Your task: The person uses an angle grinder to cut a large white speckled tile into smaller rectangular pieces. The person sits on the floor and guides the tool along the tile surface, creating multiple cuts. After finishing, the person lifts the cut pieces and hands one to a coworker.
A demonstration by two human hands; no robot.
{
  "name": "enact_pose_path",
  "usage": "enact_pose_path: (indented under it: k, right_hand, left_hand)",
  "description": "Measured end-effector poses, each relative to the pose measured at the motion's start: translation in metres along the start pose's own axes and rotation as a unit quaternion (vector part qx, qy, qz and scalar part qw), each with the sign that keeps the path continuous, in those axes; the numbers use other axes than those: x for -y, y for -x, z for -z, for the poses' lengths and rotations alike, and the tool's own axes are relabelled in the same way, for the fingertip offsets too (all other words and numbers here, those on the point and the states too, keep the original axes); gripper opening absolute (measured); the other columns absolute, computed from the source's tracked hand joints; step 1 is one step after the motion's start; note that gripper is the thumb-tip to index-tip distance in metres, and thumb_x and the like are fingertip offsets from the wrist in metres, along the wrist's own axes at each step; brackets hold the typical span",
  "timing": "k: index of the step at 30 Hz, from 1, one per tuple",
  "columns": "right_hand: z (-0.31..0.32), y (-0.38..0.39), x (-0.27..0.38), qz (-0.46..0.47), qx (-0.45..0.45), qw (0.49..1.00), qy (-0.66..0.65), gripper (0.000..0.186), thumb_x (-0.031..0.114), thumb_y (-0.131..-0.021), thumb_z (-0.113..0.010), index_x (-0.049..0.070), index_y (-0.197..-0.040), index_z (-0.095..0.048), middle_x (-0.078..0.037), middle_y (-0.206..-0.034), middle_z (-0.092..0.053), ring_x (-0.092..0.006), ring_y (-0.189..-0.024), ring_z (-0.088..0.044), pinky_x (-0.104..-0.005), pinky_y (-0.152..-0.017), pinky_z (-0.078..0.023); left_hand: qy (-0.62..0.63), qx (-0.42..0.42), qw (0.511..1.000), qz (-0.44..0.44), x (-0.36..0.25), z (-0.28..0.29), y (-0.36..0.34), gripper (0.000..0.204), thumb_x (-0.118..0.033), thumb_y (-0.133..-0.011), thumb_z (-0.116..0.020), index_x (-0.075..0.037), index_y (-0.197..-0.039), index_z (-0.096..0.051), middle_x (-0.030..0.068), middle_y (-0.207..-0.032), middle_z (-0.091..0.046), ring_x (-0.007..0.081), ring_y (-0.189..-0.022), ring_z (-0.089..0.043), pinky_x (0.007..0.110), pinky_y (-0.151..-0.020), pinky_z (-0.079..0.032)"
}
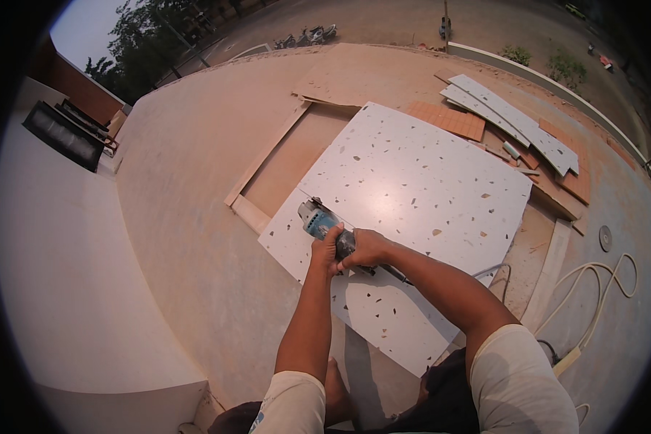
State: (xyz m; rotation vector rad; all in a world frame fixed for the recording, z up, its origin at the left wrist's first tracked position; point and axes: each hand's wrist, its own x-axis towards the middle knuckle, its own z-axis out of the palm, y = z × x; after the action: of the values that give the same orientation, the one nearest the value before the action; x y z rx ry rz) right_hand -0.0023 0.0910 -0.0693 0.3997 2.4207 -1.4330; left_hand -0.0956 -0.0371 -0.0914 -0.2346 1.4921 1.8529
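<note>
My left hand (325,249) grips the body of a teal and black power cutting tool (315,218) with a grey metal head, near the left part of a large white speckled slab (405,166). My right hand (366,248) is closed round the tool's dark rear section, just right of my left. A thin line runs across the slab from the tool's head. A cord leads from the back of the tool toward the right. The slab lies over wooden boards (267,152), and my forearms cast a shadow on it.
Cut white speckled strips (513,116) and orange tiles (445,119) are stacked at upper right. A grey disc (605,239) and pale cable with power strip (568,362) lie right. A white wall (72,275) stands left, a dark-framed item (64,136) upper left. Parked motorbikes (307,37) show beyond the edge.
</note>
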Motion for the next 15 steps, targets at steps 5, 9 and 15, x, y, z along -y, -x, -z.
enact_pose_path:
  k: [5,9,15]
  right_hand:
    - [0.001,0.006,-0.002,0.002,0.005,1.0,-0.009,0.084,0.051,-0.056,-0.086,-0.013,-0.104,-0.058,-0.027,-0.098,-0.066,-0.0342,-0.092,-0.066,-0.0373,-0.082,-0.052]
    - [0.002,0.011,0.0,0.001,0.003,1.0,-0.003,0.081,0.05,-0.057,-0.085,-0.013,-0.101,-0.06,-0.026,-0.096,-0.067,-0.0334,-0.088,-0.067,-0.037,-0.079,-0.053]
    - [0.002,0.015,-0.005,0.0,-0.002,1.0,0.005,0.077,0.05,-0.057,-0.085,-0.012,-0.098,-0.063,-0.025,-0.094,-0.068,-0.0333,-0.086,-0.069,-0.0378,-0.077,-0.054]
  left_hand:
    - [-0.004,-0.007,1.0,0.005,0.004,-0.002,0.002,0.037,-0.017,-0.08,-0.078,0.003,-0.102,-0.056,0.0109,-0.088,-0.063,0.0221,-0.072,-0.066,0.038,-0.063,-0.058]
    - [0.007,0.001,1.0,0.007,0.006,-0.002,0.005,0.038,-0.017,-0.08,-0.078,0.004,-0.103,-0.056,0.0111,-0.09,-0.063,0.0223,-0.073,-0.066,0.038,-0.064,-0.058]
    - [-0.023,0.008,1.0,-0.004,0.01,-0.004,0.009,0.049,-0.026,-0.08,-0.079,0.006,-0.109,-0.055,0.0133,-0.094,-0.064,0.0249,-0.079,-0.067,0.04,-0.072,-0.058]
